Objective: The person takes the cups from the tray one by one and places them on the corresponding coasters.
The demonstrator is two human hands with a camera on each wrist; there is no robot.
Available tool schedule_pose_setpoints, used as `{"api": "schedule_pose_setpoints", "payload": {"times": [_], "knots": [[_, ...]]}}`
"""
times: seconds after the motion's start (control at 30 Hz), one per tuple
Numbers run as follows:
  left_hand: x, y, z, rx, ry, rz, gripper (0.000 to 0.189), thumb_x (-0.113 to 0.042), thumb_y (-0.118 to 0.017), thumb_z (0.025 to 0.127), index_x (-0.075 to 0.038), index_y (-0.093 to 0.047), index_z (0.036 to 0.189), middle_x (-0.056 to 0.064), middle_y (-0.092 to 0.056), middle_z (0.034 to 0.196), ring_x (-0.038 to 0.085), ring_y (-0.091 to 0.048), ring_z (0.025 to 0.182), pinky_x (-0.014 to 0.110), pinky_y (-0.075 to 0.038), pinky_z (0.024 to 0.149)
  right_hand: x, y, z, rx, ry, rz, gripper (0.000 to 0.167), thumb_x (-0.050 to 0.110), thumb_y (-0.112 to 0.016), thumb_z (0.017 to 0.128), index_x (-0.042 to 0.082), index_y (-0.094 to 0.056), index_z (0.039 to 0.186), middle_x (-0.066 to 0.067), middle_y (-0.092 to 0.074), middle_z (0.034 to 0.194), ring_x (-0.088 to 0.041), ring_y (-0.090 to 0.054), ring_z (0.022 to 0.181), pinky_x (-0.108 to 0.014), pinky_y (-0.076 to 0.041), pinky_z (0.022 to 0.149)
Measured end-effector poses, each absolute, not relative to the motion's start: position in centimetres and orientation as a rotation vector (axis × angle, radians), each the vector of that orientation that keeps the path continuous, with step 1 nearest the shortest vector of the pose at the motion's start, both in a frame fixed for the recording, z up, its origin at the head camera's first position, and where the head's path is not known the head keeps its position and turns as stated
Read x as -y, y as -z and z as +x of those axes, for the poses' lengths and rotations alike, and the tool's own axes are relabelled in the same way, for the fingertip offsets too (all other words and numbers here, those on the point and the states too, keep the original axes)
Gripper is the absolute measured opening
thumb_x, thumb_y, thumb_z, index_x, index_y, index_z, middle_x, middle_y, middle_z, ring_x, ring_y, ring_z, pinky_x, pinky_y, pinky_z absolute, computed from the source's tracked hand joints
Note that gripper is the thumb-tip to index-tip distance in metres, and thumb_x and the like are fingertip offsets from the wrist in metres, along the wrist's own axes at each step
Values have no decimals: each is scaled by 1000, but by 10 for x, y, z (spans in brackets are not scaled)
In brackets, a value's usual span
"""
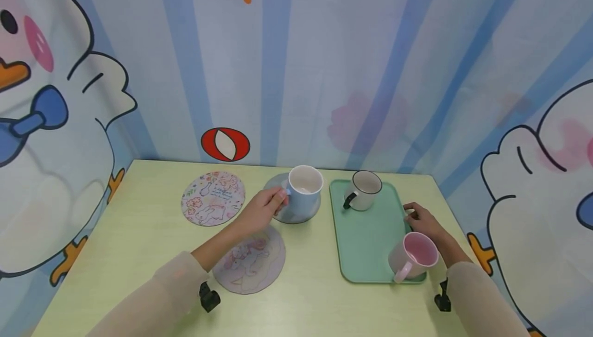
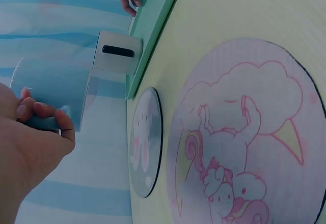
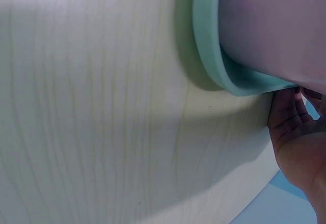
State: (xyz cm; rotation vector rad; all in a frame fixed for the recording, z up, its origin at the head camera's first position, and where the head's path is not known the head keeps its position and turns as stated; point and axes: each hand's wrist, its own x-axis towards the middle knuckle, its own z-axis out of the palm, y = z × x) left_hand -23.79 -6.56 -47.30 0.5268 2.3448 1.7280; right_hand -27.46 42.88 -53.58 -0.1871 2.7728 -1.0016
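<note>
My left hand [image 1: 259, 212] grips the handle of a light blue mug [image 1: 304, 195]. In the left wrist view the blue mug [image 2: 53, 89] is raised off a round grey-blue coaster [image 2: 146, 142] with a rabbit picture. On the right, my right hand [image 1: 425, 224] holds the right-hand rim of a green tray [image 1: 366, 244], its fingers curled at the edge. A white mug [image 1: 363, 193] with a black rim and handle stands at the tray's back. At its front right corner stands a pink mug [image 1: 414, 255], which in the right wrist view partly hides the right hand [image 3: 300, 137].
Two more round printed coasters lie on the pale wood-grain table [image 1: 315, 296]: a floral coaster [image 1: 213, 198] at the back left and a lilac coaster [image 1: 252, 262] partly under my left forearm. A striped cartoon curtain [image 1: 306, 69] closes off the back and sides.
</note>
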Motion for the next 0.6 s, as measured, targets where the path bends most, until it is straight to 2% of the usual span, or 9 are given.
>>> {"api": "schedule_pose_setpoints", "payload": {"times": [0.33,0.6], "knots": [[81,463,-244,-2326,-1801,504,33,-31,-41,117,-5,-58,106,7,-49,88,24,-48,83,30,-40,72,-428,537,-274,-2767,1007,-188,38,6,-47,109,-13,-44,143,-30,-64,110,-40,-65,100,-49,-54,81],[94,456,-248,-2351,-1824,491,35,-30,-40,117,0,-57,108,8,-49,90,25,-49,87,33,-41,77,-427,533,-272,-2756,1028,-196,38,4,-46,110,-15,-43,143,-33,-63,112,-43,-64,102,-50,-54,82]]}}
